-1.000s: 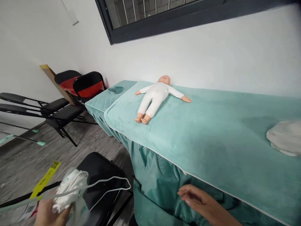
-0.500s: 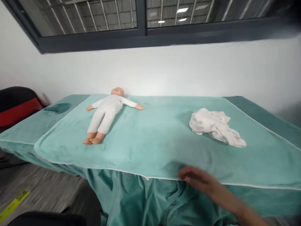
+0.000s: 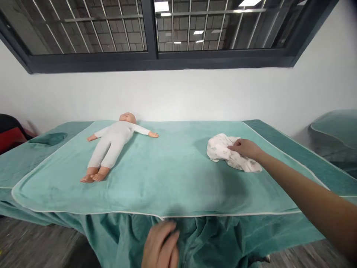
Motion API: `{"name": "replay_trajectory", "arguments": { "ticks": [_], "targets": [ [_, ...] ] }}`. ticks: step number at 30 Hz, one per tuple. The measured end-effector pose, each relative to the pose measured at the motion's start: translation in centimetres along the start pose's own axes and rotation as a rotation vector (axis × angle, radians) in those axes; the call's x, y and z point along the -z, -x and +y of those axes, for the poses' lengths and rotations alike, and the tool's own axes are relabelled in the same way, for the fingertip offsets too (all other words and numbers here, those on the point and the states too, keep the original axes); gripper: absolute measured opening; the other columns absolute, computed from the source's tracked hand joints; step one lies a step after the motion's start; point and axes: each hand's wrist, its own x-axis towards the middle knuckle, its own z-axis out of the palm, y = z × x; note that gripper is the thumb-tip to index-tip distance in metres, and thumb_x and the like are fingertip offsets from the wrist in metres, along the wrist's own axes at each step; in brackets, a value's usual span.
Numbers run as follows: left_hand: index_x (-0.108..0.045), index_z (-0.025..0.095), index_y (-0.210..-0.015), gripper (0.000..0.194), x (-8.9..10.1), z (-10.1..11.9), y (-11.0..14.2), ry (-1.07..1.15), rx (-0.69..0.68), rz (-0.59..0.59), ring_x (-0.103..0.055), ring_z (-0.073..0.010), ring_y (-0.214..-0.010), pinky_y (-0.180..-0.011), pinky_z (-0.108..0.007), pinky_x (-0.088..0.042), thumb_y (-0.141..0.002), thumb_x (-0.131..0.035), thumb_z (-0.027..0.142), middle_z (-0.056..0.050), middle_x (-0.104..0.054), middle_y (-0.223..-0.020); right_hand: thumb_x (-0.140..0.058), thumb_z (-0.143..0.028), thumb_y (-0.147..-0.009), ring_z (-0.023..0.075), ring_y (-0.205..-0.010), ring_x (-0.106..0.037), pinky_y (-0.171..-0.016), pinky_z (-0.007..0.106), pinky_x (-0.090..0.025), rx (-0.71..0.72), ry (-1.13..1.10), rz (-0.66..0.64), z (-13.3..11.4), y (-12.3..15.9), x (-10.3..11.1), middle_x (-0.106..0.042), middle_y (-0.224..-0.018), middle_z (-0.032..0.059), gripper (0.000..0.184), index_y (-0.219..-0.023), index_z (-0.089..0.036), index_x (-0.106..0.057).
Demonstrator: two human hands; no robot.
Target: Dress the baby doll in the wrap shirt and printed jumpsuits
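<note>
White patterned cloth (image 3: pixel 219 148) lies crumpled on the teal cover (image 3: pixel 173 186), its raised fold probably the easiest hold — the right hand (image 3: pixel 247 148) pinches it there — while the left hand (image 3: pixel 161 247), fingers loosely parted, hangs empty near the cover's front edge.

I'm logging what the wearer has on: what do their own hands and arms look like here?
Both the left hand and right hand are ungloved. The right forearm is bare, with no sleeve, watch or bracelet showing. The left forearm is out of frame, so any sleeve there can't be told.
</note>
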Motion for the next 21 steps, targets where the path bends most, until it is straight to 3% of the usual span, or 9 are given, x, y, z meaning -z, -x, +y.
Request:
{"name": "replay_trajectory", "arguments": {
  "ticks": [3, 6, 8, 11, 14, 17, 21],
  "targets": [
    [-0.066, 0.023, -0.112, 0.028, -6.0, -2.1, -6.3, 0.053, 0.200, -0.070, -0.065, -0.0227, -0.107, -0.095, -0.041, -0.055, -0.088, -0.053, 0.015, -0.010, -0.070, -0.112, -0.063, -0.051, -0.078, 0.0173, -0.057, -0.055, -0.054, 0.028, -0.037, 0.054, -0.077, 0.059, -1.0, 0.7, 0.8, -0.062, -0.062, 0.0022, 0.032, -0.069, -0.021, -0.056],
    [-0.062, 0.020, -0.111, 0.025, -11.2, -3.7, -13.0, 0.463, 0.616, -0.142, -0.065, -0.0215, -0.101, -0.088, -0.039, -0.054, -0.088, -0.060, 0.029, -0.012, -0.066, -0.115, -0.057, -0.053, -0.084, 0.0183, -0.067, -0.059, -0.061, 0.029, -0.042, 0.211, -0.243, 0.167, -3.2, 2.4, 1.3, -0.066, -0.071, 0.0027, 0.033, -0.075, -0.021, -0.059],
    [-0.057, 0.022, -0.123, 0.046, -13.2, -3.9, -16.2, 0.824, 0.801, -0.175, -0.064, -0.0220, -0.103, -0.087, -0.038, -0.054, -0.084, -0.069, 0.042, -0.013, -0.062, -0.125, -0.056, -0.049, -0.087, 0.0199, -0.083, -0.062, -0.073, 0.030, -0.046, 0.438, -0.358, 0.186, -5.4, 4.2, 0.8, -0.069, -0.087, 0.0043, 0.029, -0.078, -0.022, -0.061],
    [-0.050, 0.026, -0.133, 0.066, -14.4, -3.8, -18.6, 1.196, 0.897, -0.122, -0.064, -0.0212, -0.106, -0.084, -0.034, -0.053, -0.079, -0.072, 0.055, -0.010, -0.063, -0.127, -0.054, -0.040, -0.091, 0.0197, -0.090, -0.062, -0.083, 0.033, -0.048, 0.770, -0.403, -0.081, -8.6, 7.7, -1.2, -0.068, -0.093, 0.0038, 0.022, -0.081, -0.022, -0.063],
    [-0.061, 0.020, -0.118, 0.056, -14.2, -4.2, -18.8, 1.124, 1.006, 0.023, -0.064, -0.0163, -0.087, -0.073, -0.026, -0.049, -0.075, -0.075, 0.052, -0.006, -0.070, -0.102, -0.055, -0.036, -0.093, 0.0211, -0.095, -0.063, -0.089, 0.037, -0.049, 0.888, -0.365, -0.239, -9.8, 10.6, -3.2, -0.069, -0.097, 0.0039, 0.018, -0.082, -0.023, -0.062],
    [-0.070, 0.014, -0.096, 0.040, -13.6, -5.2, -18.3, 0.971, 1.035, 0.086, -0.061, -0.0146, -0.074, -0.067, -0.025, -0.045, -0.073, -0.076, 0.045, -0.006, -0.071, -0.086, -0.053, -0.035, -0.095, 0.0235, -0.109, -0.061, -0.098, 0.042, -0.048, 0.809, -0.369, -0.070, -8.2, 11.2, -3.9, -0.068, -0.113, 0.0060, 0.014, -0.098, -0.025, -0.063],
    [-0.071, 0.013, -0.087, 0.033, -12.7, -6.0, -18.2, 0.878, 0.967, 0.135, -0.059, -0.0150, -0.072, -0.069, -0.026, -0.044, -0.076, -0.073, 0.044, -0.005, -0.071, -0.081, -0.059, -0.040, -0.091, 0.0320, -0.130, -0.049, -0.108, 0.053, -0.041, 0.608, -0.176, 0.308, -5.2, 10.0, -3.9, -0.057, -0.136, 0.0140, 0.043, -0.130, -0.022, -0.054]
  ]
}}
